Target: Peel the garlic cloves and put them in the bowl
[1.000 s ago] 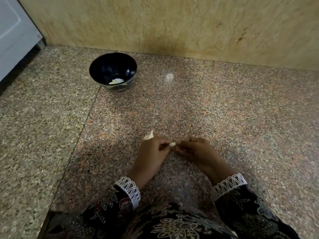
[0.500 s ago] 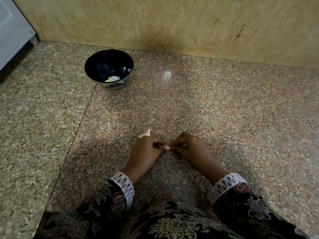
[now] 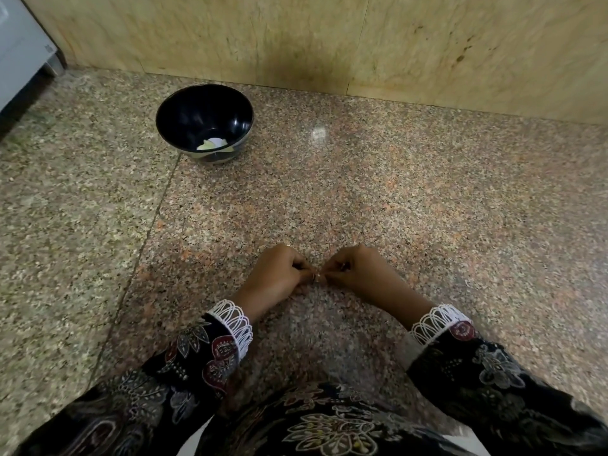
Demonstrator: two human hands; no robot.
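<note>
— What's the setting here?

— A speckled granite floor (image 3: 394, 199) in pinkish-brown, with a greyer slab to the left past a thin joint line. A beige stone wall (image 3: 296, 37) runs along the back, stained dark low down near the middle. The corner of a white appliance (image 3: 19, 54) shows at the top left.

— And the garlic?

— The garlic clove (image 3: 316, 276) is barely visible: just a pale sliver low over the floor, between the fingertips of both hands. The left hand (image 3: 274, 278) has its fingers curled in and pinches the clove from its side; the right hand (image 3: 365, 274) is curled the same way and pinches it from the other. The two sets of fingertips meet at that spot. How much skin is on the clove is too small to tell.

— Where's the bowl?

— The black bowl (image 3: 184, 116) stands upright on the floor, well apart from the hands, up and to the left, close to the wall. A few pale pieces (image 3: 214, 143) lie in its bottom.

— Anything else?

— Dark floral sleeves (image 3: 197, 360) with white lace cuffs (image 3: 235, 320) at both wrists, and matching fabric along the bottom edge.
</note>
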